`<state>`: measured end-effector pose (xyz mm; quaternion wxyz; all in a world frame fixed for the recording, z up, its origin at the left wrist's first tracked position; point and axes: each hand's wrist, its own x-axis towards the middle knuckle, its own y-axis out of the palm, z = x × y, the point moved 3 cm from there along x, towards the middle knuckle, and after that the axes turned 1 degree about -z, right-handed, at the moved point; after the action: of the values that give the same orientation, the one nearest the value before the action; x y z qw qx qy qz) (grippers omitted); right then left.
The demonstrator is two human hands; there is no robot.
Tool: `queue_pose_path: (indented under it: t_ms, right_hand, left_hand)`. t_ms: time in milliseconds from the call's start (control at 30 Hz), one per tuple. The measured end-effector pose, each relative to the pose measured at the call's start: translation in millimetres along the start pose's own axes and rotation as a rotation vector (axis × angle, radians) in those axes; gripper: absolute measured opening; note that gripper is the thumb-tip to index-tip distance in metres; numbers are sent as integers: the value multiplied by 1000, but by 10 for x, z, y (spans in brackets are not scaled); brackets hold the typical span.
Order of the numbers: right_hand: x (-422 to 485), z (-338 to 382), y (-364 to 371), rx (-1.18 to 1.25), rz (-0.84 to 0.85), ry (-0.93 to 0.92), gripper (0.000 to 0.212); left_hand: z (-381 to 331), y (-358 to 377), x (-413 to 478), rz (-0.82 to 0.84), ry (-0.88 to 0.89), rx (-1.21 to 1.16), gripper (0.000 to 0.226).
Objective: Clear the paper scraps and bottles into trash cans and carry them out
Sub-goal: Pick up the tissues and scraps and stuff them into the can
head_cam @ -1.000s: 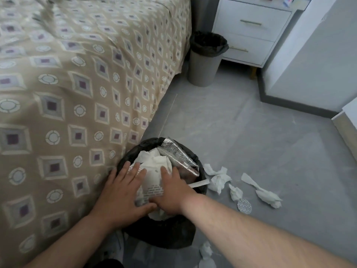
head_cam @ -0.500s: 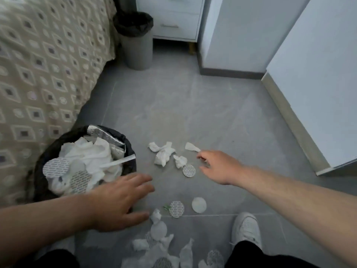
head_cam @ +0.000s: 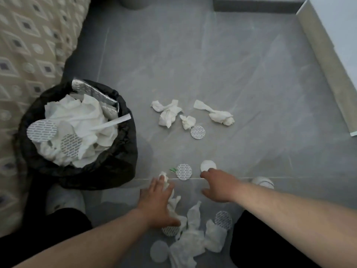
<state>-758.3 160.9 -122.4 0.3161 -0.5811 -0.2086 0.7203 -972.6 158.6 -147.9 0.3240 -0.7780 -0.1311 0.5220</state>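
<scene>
Grey floor strewn with scraps; hands moved off full trash can, left hand fingers spread on tissue, right hand fingers apart, empty

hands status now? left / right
Left hand: open, fingers spread over crumpled paper scraps on the floor, nothing gripped yet.
Right hand: open, fingertips at a white paper disc, holding nothing.

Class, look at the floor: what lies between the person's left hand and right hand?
In the head view, a printed round seal lies between the left hand and right hand, with a small green scrap beside it.
</scene>
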Motion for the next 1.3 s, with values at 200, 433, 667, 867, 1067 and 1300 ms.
queue_pose_path:
  t_ms: [200, 433, 667, 867, 1067, 1300]
  right_hand:
    - [-347, 292, 665, -220, 131, -252, 77]
    - [-618, 33, 974, -96, 2, -75, 90]
    - [-645, 13, 1304, -189, 61, -82, 101]
    - [-461, 97, 1378, -50, -73, -62, 73]
    - [-227, -25, 1104, -33, -210, 105, 97]
    - [-108, -93, 970, 108, -117, 183, 46]
  left_hand:
    - [-71, 414, -125, -11, -100, -29, 120]
    - [55, 509, -106, -40, -88, 22, 101]
    - [10, 573, -184, -125, -75, 57, 72]
    - [92, 620, -21, -238, -24, 27, 50]
    - [67, 534, 25, -223, -24, -180, 17]
    - [-50, 570, -32, -224, -98, -289, 84]
